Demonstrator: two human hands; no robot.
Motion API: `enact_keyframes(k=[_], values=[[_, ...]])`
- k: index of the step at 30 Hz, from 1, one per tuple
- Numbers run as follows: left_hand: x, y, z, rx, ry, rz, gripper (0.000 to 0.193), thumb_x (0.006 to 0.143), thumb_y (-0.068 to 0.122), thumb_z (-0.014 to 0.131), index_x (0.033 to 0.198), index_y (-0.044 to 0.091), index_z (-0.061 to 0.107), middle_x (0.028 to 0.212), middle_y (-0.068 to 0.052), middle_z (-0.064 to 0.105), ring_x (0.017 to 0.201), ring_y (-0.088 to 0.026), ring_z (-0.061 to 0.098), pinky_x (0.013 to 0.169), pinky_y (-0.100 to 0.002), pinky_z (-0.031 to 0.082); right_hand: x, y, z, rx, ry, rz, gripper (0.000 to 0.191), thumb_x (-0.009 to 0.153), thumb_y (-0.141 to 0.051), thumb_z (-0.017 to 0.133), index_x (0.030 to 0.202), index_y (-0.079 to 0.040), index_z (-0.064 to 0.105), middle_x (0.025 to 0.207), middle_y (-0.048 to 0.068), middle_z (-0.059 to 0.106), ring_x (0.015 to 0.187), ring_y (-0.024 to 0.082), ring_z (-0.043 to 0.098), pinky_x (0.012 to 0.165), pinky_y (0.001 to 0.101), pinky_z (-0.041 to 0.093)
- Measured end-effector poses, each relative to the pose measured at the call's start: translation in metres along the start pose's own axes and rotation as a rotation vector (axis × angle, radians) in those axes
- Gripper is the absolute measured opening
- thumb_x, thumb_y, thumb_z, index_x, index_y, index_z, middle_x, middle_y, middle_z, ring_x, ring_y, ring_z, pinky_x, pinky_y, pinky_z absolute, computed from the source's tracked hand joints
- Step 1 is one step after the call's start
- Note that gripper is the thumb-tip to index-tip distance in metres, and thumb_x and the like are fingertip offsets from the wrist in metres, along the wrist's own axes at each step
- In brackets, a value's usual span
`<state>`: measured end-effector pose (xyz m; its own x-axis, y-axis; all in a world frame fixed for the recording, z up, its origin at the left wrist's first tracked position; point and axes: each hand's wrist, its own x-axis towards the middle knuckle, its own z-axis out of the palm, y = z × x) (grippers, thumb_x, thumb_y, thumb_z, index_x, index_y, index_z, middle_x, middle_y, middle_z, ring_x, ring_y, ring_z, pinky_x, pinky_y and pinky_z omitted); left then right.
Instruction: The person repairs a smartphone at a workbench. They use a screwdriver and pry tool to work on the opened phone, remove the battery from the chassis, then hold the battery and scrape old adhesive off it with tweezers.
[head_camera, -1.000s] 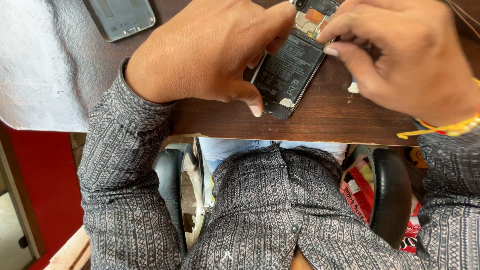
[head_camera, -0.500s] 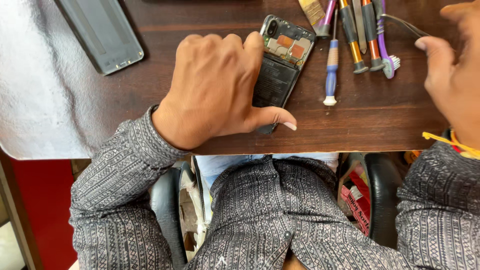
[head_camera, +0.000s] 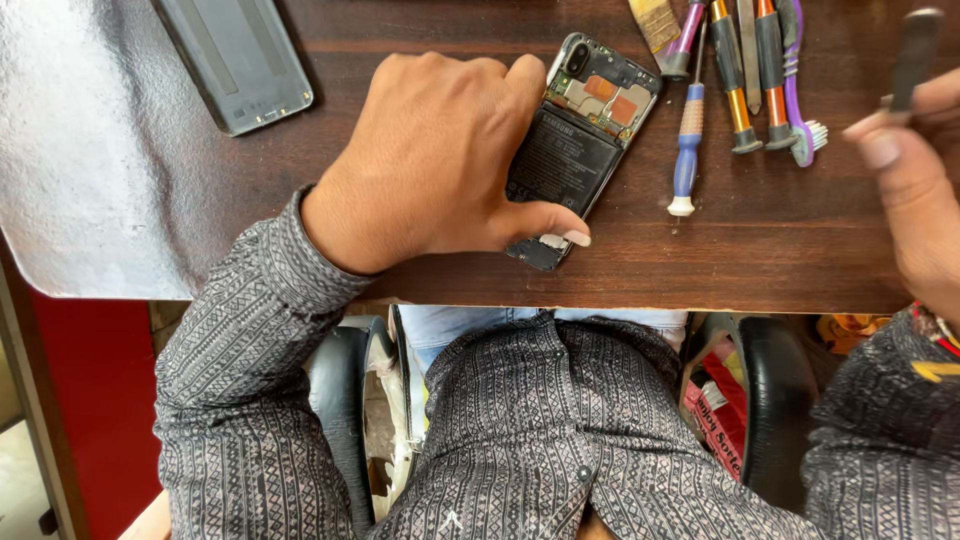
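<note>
An opened smartphone (head_camera: 585, 130) lies on the dark wooden table (head_camera: 760, 260) with its back off, showing the black battery and circuit boards. My left hand (head_camera: 440, 165) rests on its left side, the thumb pressing the phone's bottom end. My right hand (head_camera: 915, 190) is raised at the right edge and pinches a thin dark tool (head_camera: 912, 60) between thumb and fingers, well away from the phone.
The phone's grey back cover (head_camera: 235, 60) lies at the upper left on a silver mat (head_camera: 80, 160). A row of screwdrivers (head_camera: 688, 140), a small brush (head_camera: 655, 22) and a purple toothbrush (head_camera: 795, 90) lies right of the phone. Below the table edge are my lap and a black chair.
My right hand left the phone, moved away to the right and picked up a thin dark tool. My left hand stayed on the phone. The camera tilted, bringing the tools into view.
</note>
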<state>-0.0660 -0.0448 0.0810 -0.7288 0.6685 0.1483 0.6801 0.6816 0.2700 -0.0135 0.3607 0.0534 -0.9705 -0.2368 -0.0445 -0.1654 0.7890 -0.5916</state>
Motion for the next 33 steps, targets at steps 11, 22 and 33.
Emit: enact_keyframes(k=[11, 22, 33], values=[[-0.004, -0.023, -0.01, -0.233, -0.13, 0.162, 0.098, 0.041, 0.065, 0.096, 0.104, 0.002, 0.054, 0.089, -0.013, 0.064, 0.088, -0.038, 0.066, 0.073, -0.045, 0.051, 0.088, -0.137, 0.025, 0.817, -0.238, -0.102, 0.016, 0.11, 0.001, 0.065, 0.123, 0.001, 0.056, 0.107, 0.015, 0.069, 0.098, 0.019, 0.074, 0.094, 0.0315, 0.067], [-0.007, -0.038, -0.007, -0.267, -0.09, 0.178, 0.094, 0.043, 0.056, 0.097, 0.106, 0.001, 0.055, 0.094, -0.014, 0.064, 0.09, -0.038, 0.065, 0.074, -0.046, 0.05, 0.1, -0.129, 0.059, 0.495, -0.117, -0.465, 0.016, 0.117, 0.023, 0.056, 0.124, 0.014, 0.044, 0.119, 0.029, 0.067, 0.114, 0.03, 0.073, 0.1, 0.0326, 0.064], [-0.006, -0.034, -0.006, -0.238, -0.09, 0.173, 0.096, 0.04, 0.058, 0.097, 0.107, 0.002, 0.056, 0.093, -0.013, 0.064, 0.09, -0.036, 0.066, 0.075, -0.044, 0.051, 0.101, -0.118, 0.062, 0.445, -0.114, -0.541, 0.017, 0.116, 0.021, 0.054, 0.127, 0.013, 0.044, 0.119, 0.029, 0.067, 0.111, 0.029, 0.075, 0.098, 0.0328, 0.067]])
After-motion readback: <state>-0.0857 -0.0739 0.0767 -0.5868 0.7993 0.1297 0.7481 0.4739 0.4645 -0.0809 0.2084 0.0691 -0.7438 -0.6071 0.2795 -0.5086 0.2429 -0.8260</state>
